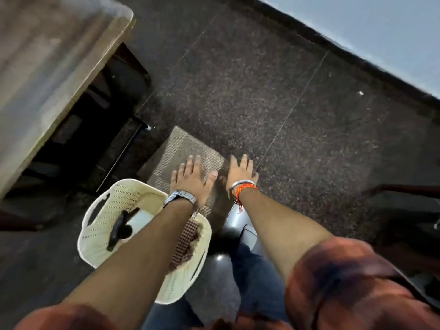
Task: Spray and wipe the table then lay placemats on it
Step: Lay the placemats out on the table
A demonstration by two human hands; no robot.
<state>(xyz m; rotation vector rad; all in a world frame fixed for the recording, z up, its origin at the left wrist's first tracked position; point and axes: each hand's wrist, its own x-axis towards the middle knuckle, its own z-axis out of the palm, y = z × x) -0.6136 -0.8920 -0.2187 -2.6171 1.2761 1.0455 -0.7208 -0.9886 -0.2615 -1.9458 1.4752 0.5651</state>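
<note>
A grey woven placemat (181, 148) lies flat on the dark speckled floor, just beyond the basket. My left hand (190, 179), a watch on its wrist, rests on the mat's near right part with fingers spread. My right hand (240, 172), with bangle and orange threads, hovers at the mat's right edge, fingers apart; I cannot tell if it touches the mat. The table (47, 67), pale-topped with a rounded corner, fills the upper left. The picture is motion-blurred.
A cream perforated basket (102, 210) stands on the floor under my left forearm. In it are a spray bottle with a black trigger (119, 231) and a brown textured mat or cloth (188, 244). A pale wall (381, 20) runs along the top right.
</note>
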